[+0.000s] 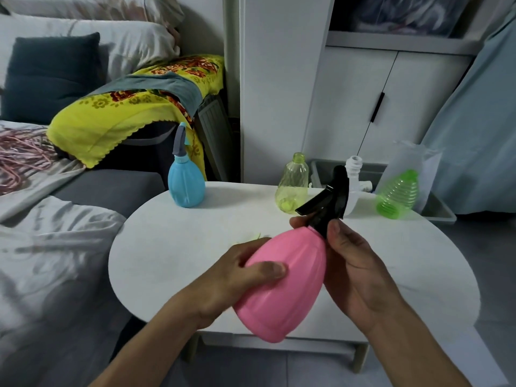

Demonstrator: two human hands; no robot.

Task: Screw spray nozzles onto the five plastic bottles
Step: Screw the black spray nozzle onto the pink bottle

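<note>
My left hand [240, 277] grips the body of a pink bottle [282, 286], tilted with its neck up and to the right over the white round table [173, 247]. My right hand [351, 263] pinches the collar of the black spray nozzle [329, 202] sitting on that neck. At the table's far left stands a blue bottle [186, 188] with a grey-blue nozzle on it. Behind the pink bottle stand an open yellow-green bottle [292, 185], a white bottle [354, 180] partly hidden by the nozzle, and a bright green ribbed bottle [398, 195], open-necked.
A grey sofa with a white blanket [50, 247] lies to the left. A yellow flowered cloth [117, 118] covers a box behind the table. A white cabinet [363, 107] stands at the back, a grey bin [438, 210] and clear bag [410, 160] at the right.
</note>
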